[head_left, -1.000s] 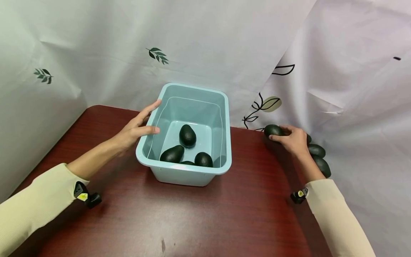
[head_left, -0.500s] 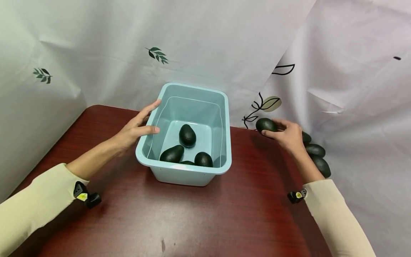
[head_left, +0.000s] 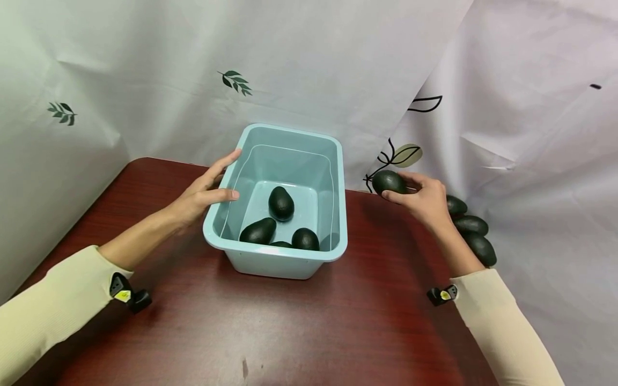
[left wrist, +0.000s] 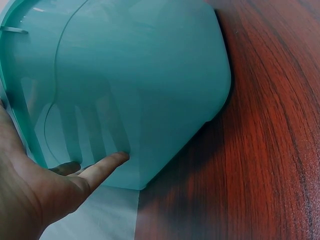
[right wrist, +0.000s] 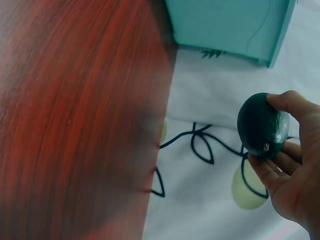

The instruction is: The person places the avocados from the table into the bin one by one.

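One avocado [head_left: 388,182], right hand [head_left: 424,199] gripping; long axis sideways, stem end [right wrist: 266,147] rightward; left hand [head_left: 199,196] spread on tub [head_left: 272,265].

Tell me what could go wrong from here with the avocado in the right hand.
The held avocado looks smooth and might slip from the right hand. It could also clip the tub's rim on the way in. If dropped inside, it may strike the avocados already there.
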`<state>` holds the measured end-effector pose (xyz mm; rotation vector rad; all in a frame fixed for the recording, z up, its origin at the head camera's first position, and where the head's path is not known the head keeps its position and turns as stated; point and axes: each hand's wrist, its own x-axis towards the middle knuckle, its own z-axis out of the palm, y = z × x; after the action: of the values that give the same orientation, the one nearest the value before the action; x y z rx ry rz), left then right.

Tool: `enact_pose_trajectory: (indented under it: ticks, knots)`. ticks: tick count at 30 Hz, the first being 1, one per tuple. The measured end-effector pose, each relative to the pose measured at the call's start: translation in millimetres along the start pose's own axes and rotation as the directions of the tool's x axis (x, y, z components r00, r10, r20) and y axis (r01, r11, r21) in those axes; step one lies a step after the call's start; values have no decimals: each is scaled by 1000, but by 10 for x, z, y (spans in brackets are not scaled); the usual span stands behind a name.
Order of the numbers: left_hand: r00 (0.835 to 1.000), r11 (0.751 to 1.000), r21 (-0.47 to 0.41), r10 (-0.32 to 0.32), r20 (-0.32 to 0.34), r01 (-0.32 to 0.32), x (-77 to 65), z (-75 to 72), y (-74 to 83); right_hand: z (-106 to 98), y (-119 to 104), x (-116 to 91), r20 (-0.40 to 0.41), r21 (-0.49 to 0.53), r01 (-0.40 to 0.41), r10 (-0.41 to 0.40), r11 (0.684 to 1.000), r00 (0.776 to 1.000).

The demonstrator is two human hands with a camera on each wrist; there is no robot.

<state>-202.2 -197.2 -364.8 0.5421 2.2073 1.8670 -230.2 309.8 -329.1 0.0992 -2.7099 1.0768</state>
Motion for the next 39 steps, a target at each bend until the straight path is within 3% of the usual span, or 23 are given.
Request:
enact_pose_trajectory:
  ticks: [13, 39]
  knots:
    - [1000, 1000, 2, 9, 0, -9, 0, -1, -1, 29, -300, -48, -23, 22, 81, -80, 996, 997]
    - [1000, 1000, 3, 2, 0, -2, -8, -3, 3, 121, -757, -94, -54, 166, 172, -165, 971, 985]
